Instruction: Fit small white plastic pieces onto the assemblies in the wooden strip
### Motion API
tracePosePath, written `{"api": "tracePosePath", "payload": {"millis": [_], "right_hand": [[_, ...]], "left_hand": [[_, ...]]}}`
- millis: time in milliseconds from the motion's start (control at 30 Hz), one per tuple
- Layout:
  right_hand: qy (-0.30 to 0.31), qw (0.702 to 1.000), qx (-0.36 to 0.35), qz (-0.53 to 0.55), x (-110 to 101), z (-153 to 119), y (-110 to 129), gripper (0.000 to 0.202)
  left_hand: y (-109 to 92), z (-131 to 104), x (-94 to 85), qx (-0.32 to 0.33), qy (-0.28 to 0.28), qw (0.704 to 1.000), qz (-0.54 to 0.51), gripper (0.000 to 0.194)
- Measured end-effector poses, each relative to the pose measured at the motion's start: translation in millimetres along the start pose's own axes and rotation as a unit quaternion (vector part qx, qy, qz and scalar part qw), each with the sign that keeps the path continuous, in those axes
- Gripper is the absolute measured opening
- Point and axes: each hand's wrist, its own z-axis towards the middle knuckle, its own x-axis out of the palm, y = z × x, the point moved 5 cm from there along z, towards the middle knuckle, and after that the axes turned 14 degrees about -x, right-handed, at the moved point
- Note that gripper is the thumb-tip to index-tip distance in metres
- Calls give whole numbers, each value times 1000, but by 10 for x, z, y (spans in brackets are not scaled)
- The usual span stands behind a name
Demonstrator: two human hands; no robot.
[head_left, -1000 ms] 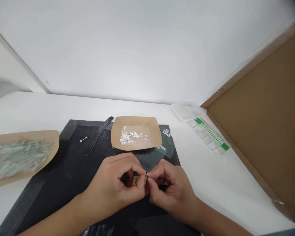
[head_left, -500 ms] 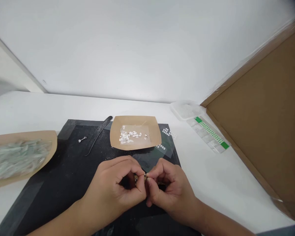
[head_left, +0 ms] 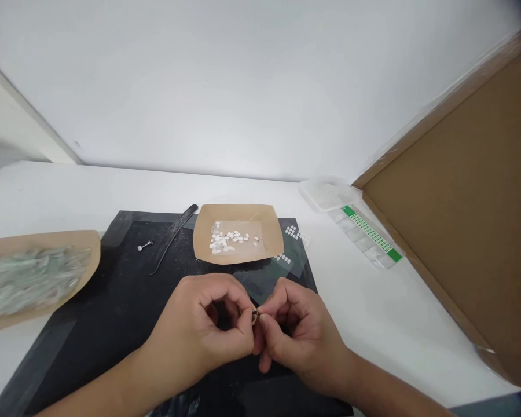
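Note:
My left hand (head_left: 208, 324) and my right hand (head_left: 301, 336) meet above the front of a black mat (head_left: 113, 301), thumb and forefinger of each pinched together. Between the fingertips sits a tiny dark and shiny piece (head_left: 255, 313), which both hands grip; its shape is mostly hidden. Just beyond the hands stands a brown paper tray (head_left: 269, 223) with small white pieces (head_left: 221, 240) in it. A small metallic piece (head_left: 145, 246) lies on the mat to the left, beside a curved black file (head_left: 173, 237).
At the far left is a larger paper tray (head_left: 96, 243) of clear plastic packets. Sheets of white dots (head_left: 292, 233) lie by the mat's right corner. Further right are a clear plastic container (head_left: 325, 196), a green-and-white strip (head_left: 371, 233) and a cardboard box (head_left: 451, 208).
The fingers have shifted slightly around the tiny piece, and more of its dark part shows. The whole view has moved a little; the trays and mat stay in place.

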Motion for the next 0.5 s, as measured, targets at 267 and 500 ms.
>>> {"api": "tracePosePath", "payload": {"millis": [267, 500], "right_hand": [[8, 997, 20, 79, 3, -16, -16, 29], [15, 994, 7, 109, 5, -12, -7, 25]], "left_hand": [[233, 5, 70, -167, 94, 976, -104, 5], [284, 16, 89, -203, 174, 942, -204, 12]]}}
